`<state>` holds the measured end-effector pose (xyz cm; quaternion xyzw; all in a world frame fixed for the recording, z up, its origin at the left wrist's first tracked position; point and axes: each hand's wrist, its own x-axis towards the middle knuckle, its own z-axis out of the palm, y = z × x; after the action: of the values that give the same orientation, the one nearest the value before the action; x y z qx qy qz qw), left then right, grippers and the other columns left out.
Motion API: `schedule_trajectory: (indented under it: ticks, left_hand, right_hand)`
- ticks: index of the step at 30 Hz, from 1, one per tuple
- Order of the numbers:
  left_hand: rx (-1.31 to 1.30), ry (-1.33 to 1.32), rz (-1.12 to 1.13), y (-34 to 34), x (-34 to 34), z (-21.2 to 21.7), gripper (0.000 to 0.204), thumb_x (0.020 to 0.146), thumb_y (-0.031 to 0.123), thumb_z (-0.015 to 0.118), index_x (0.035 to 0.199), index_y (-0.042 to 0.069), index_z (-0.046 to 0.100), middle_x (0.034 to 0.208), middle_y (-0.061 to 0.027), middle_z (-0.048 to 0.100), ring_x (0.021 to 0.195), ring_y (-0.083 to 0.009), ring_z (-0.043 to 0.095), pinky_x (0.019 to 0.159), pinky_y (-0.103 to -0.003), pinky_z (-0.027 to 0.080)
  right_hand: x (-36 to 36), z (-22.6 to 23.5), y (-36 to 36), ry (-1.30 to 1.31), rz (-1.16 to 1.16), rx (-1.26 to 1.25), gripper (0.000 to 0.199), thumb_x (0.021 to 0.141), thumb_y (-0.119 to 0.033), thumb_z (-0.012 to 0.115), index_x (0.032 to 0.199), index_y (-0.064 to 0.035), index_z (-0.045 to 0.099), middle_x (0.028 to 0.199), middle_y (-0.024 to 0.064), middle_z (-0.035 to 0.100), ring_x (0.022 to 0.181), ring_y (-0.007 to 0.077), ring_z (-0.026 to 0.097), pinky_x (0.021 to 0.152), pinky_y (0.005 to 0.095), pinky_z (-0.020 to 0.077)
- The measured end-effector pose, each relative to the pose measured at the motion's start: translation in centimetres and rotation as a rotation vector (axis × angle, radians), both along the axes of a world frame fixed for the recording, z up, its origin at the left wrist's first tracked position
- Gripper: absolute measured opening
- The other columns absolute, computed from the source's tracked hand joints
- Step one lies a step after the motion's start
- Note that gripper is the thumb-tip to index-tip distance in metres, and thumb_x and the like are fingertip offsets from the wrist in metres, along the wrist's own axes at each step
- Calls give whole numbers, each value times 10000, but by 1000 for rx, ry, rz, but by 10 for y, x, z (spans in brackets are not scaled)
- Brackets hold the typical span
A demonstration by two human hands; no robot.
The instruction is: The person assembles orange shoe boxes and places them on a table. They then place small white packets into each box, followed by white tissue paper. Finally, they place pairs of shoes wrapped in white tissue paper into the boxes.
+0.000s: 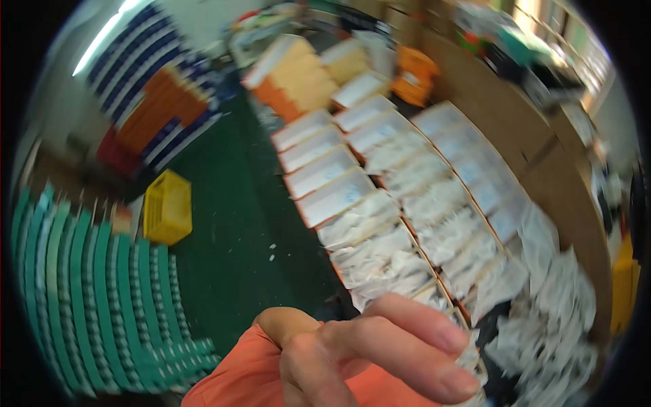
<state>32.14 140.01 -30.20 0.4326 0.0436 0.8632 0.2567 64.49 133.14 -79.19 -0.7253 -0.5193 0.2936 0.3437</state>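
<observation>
My left hand (369, 353) is raised close to the camera at the bottom middle. Two of its fingers stretch to the right, slightly bent and parted, while the thumb points downward. Nothing shows between them. An orange sleeve (234, 366) lies behind the wrist. Beyond the fingertips, without visible contact, stand rows of shallow orange-sided boxes (332, 197). Several have pale, smooth tops; the nearer ones are covered with crumpled translucent plastic bags (380, 261). My right hand is out of view.
Stacked teal strips (98, 292) fill the left side, near a yellow crate (167, 207) on the green floor (237, 224). Blue-white and orange stacks (163, 108) stand against the far-left wall. Loose plastic wrapping (549, 325) heaps at right, beside large brown cardboard (563, 197).
</observation>
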Motion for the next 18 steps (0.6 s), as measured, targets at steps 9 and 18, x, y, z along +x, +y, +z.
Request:
schedule_trajectory:
  ticks: [9,18]
  left_hand:
    - [194,-280,-420,-180,-33,44,397,1053,303,444,872,85,722,1413,-393,385,1156,-468,569,904,-554,518]
    - [225,-181,-215,-204,-142,38,283,992,350,578,889,131,726,1431,-364,390,1113,-355,587,992,-426,476]
  right_hand:
    - [-6,11,16,-409,135,-135,275,883,-152,624,1125,-31,675,1062,121,695,938,279,676,815,369,539]
    - [-32,22,25,-626,153,-96,317,884,-249,624,1150,-79,660,1197,172,608,1068,344,601,882,445,498]
